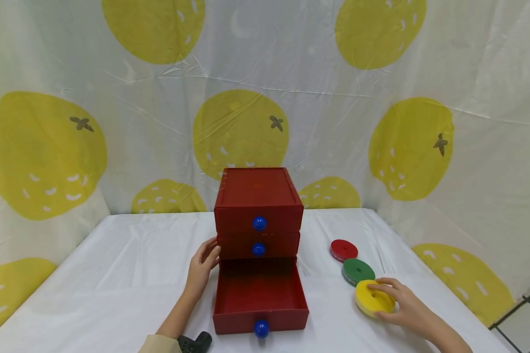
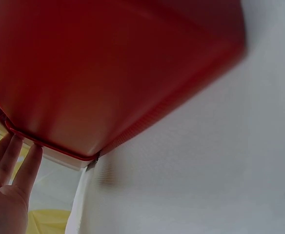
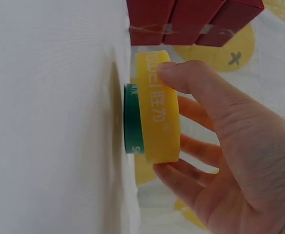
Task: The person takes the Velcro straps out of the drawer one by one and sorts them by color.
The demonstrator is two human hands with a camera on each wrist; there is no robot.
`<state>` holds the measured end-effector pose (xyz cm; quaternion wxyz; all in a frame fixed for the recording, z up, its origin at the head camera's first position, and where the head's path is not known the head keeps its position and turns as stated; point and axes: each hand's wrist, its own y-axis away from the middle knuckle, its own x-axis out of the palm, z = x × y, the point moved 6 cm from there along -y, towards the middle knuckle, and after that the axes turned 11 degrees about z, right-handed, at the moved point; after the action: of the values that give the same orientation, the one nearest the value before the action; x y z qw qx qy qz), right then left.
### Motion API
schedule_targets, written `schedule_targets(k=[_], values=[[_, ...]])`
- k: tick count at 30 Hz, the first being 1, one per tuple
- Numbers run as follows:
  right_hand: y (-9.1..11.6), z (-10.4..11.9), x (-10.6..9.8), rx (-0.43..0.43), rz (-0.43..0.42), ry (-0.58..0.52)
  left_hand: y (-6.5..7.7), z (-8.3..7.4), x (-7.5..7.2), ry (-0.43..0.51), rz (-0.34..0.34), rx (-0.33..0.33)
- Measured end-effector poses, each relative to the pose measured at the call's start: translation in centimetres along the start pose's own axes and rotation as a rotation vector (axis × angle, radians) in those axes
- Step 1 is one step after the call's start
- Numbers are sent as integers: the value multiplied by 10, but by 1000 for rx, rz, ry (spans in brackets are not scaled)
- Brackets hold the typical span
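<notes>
A red three-drawer cabinet [image 1: 258,189] with blue knobs stands at the middle of the table, its bottom drawer [image 1: 260,296] pulled out with nothing in it. My left hand [image 1: 202,264] rests its straight fingertips against the cabinet's left side; the left wrist view shows them along the edge of the red wall [image 2: 108,83]. Over on the right, my right hand [image 1: 406,304] grips a yellow tape roll [image 3: 158,107] between thumb and fingers, just above the tabletop. A green tape roll [image 1: 357,271] lies right behind it, and a red tape roll [image 1: 343,249] farther back.
A white cloth [image 1: 150,284] covers the table. Near its front edge, by the left forearm, is a black device [image 1: 196,343]. A white curtain with yellow fruit prints [image 1: 313,122] hangs behind and at the sides. Tiled floor [image 1: 527,318] shows at lower right.
</notes>
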<state>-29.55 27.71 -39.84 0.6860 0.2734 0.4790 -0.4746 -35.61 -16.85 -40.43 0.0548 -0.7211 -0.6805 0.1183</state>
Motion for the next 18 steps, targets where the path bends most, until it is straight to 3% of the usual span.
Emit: schedule_targets(k=[18], values=[[1, -7, 8, -37, 37, -5, 0, 1, 0, -7, 3, -8]])
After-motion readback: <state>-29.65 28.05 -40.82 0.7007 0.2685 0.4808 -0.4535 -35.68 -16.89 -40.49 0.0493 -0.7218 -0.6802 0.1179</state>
